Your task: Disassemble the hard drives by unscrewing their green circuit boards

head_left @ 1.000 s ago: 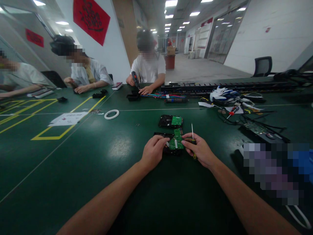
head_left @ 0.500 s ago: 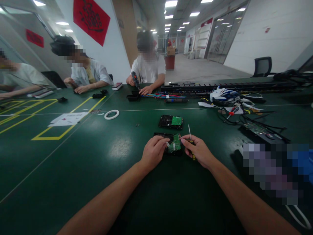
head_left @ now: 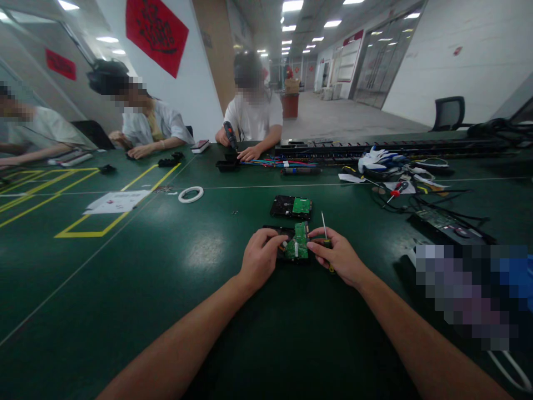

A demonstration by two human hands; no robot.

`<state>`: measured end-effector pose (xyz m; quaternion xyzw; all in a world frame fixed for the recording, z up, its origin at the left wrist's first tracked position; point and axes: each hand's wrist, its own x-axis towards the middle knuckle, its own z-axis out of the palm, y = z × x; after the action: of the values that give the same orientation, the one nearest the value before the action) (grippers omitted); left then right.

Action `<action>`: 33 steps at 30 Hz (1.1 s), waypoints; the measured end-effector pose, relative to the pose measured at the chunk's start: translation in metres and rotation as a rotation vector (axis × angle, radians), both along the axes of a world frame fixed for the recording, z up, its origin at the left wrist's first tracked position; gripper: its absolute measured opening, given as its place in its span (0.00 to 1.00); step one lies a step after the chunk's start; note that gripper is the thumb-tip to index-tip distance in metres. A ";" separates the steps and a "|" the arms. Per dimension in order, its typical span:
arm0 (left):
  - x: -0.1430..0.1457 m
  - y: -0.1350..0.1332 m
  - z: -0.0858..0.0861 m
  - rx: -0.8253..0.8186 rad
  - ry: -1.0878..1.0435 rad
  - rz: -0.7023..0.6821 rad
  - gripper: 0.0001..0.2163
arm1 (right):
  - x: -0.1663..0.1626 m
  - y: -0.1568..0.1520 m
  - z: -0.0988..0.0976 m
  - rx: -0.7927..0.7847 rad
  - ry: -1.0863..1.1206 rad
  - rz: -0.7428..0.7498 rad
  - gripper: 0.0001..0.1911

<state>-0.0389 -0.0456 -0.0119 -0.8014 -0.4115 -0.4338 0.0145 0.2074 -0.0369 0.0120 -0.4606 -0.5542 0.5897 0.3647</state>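
A green circuit board [head_left: 297,242] lies over a black hard drive [head_left: 275,229] on the table in front of me. My left hand [head_left: 260,254] is closed at the board's left side, its thumb and forefinger pinching the narrow end. A screwdriver [head_left: 327,243] with a yellow and black handle is tucked in my right hand [head_left: 338,254], its shaft pointing up. That hand's thumb and fingertips also meet the board's right edge. Just beyond, a second hard drive [head_left: 287,206] lies flat with its green board fitted. Part of the nearer drive is hidden by my left hand.
Small screws [head_left: 235,212] lie left of the farther drive, and a white tape roll [head_left: 190,194] beyond them. Gloves [head_left: 381,160], cables and a red-handled screwdriver [head_left: 398,190] are at right. Across the table a person [head_left: 254,116] holds a power drill [head_left: 229,133].
The circuit board has turned from a tilt to lie straighter and flatter over the nearer drive. My right fingertips have shifted slightly down along its edge.
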 end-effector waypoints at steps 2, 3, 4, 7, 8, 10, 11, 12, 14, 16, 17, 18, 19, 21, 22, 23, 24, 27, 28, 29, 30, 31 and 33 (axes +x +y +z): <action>0.000 -0.001 0.001 -0.001 0.008 -0.002 0.15 | 0.000 -0.001 0.001 -0.006 0.000 -0.004 0.20; 0.000 -0.001 0.001 -0.005 0.012 -0.005 0.15 | -0.001 -0.001 0.002 -0.012 0.005 -0.005 0.21; 0.000 -0.001 0.002 -0.010 0.014 -0.009 0.15 | -0.001 -0.002 0.003 -0.016 0.013 -0.006 0.22; 0.001 -0.001 0.001 -0.030 0.007 -0.025 0.16 | -0.002 -0.003 0.005 -0.020 0.038 -0.004 0.25; 0.001 -0.001 0.001 -0.035 0.004 -0.030 0.16 | -0.002 -0.003 0.005 -0.020 0.040 0.001 0.26; 0.001 0.000 0.002 -0.044 0.009 -0.044 0.16 | -0.002 -0.002 0.005 -0.020 0.028 0.010 0.28; 0.001 0.000 0.002 -0.047 0.017 -0.053 0.16 | -0.002 -0.002 0.005 -0.021 0.014 0.014 0.29; 0.001 0.000 0.003 -0.048 0.027 -0.065 0.16 | -0.002 -0.002 0.005 -0.020 -0.004 0.020 0.30; 0.001 -0.001 0.004 -0.044 0.046 -0.094 0.17 | -0.002 -0.002 0.004 -0.009 -0.036 0.030 0.31; 0.001 -0.002 0.004 -0.031 0.069 -0.120 0.17 | -0.002 -0.002 0.004 0.010 -0.060 0.040 0.30; 0.001 -0.002 0.004 -0.022 0.080 -0.129 0.17 | -0.002 -0.002 0.004 0.021 -0.068 0.042 0.30; 0.001 -0.002 0.004 -0.011 0.091 -0.137 0.16 | -0.002 -0.002 0.003 0.030 -0.075 0.044 0.30; 0.001 -0.002 0.003 -0.002 0.101 -0.141 0.16 | -0.002 -0.002 0.003 0.038 -0.080 0.046 0.29; 0.001 -0.003 0.003 0.009 0.121 -0.150 0.14 | -0.002 -0.002 0.003 0.049 -0.085 0.055 0.28; 0.001 -0.003 0.003 0.012 0.128 -0.154 0.14 | -0.002 -0.002 0.003 0.053 -0.086 0.057 0.28; 0.001 -0.003 0.003 0.010 0.135 -0.158 0.14 | -0.003 -0.001 0.003 0.057 -0.088 0.055 0.27; 0.001 -0.003 0.003 0.008 0.141 -0.162 0.14 | -0.003 -0.001 0.003 0.061 -0.090 0.052 0.26; 0.002 -0.003 0.003 0.009 0.158 -0.177 0.14 | -0.003 0.001 0.002 0.079 -0.097 0.037 0.25; 0.002 -0.003 0.003 0.010 0.166 -0.180 0.14 | -0.003 0.001 0.001 0.084 -0.100 0.035 0.24; 0.002 -0.003 0.003 0.010 0.173 -0.183 0.15 | -0.003 0.001 0.000 0.087 -0.105 0.034 0.24; 0.002 -0.002 0.003 0.008 0.181 -0.187 0.15 | -0.003 0.001 -0.001 0.089 -0.112 0.032 0.24; 0.002 -0.002 0.002 0.003 0.187 -0.191 0.15 | -0.003 0.001 -0.002 0.090 -0.121 0.025 0.24; 0.002 -0.002 0.002 -0.006 0.198 -0.201 0.15 | -0.002 0.002 -0.003 0.082 -0.138 0.007 0.25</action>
<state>-0.0372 -0.0473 -0.0100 -0.8774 -0.3270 -0.3509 0.0093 0.2050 -0.0353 0.0088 -0.4829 -0.6034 0.5345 0.3421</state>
